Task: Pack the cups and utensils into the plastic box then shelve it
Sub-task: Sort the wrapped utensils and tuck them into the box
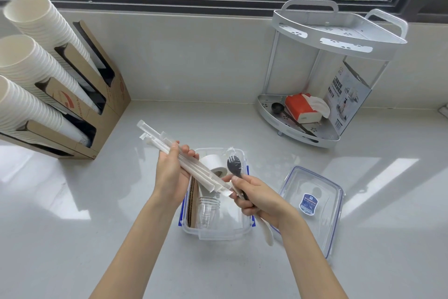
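A clear plastic box (218,234) with blue clips stands open on the counter. Inside lie white paper cups (214,161), clear plastic cups (207,211) and brown cardboard sleeves (191,204). Above the box, my left hand (171,172) grips a bundle of paper-wrapped straws (157,137) that slants from upper left to lower right. My right hand (257,198) holds a wrapped black spork (234,164) upright, plus a white utensil (265,231) that hangs below the wrist. Its fingertips touch the lower end of the straws.
The box's lid (312,201) lies flat just right of the box. A two-tier white corner shelf (337,37) stands at the back right; its lower tier holds a tissue pack (300,106) and a black scoop. A cardboard dispenser with paper cup stacks (36,68) fills the left.
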`<action>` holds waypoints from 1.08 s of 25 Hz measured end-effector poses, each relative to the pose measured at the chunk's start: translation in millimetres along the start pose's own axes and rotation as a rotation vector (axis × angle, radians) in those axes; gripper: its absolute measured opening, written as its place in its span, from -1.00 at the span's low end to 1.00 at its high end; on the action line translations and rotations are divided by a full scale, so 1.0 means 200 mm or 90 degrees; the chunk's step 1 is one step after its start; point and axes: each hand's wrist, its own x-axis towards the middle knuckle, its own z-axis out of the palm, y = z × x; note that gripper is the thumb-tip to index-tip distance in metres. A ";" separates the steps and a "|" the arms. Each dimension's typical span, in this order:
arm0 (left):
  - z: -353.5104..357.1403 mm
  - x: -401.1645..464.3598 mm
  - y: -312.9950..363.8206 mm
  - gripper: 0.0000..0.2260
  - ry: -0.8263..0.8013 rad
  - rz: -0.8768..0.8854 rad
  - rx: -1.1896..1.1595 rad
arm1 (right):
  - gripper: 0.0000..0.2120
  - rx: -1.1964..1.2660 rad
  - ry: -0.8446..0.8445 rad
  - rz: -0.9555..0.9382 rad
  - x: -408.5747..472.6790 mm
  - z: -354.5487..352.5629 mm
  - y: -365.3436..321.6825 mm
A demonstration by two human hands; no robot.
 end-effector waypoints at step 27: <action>0.01 -0.14 -0.41 -0.89 -0.318 0.110 0.589 | -0.90 -0.094 0.114 -0.218 -0.02 -0.02 -0.11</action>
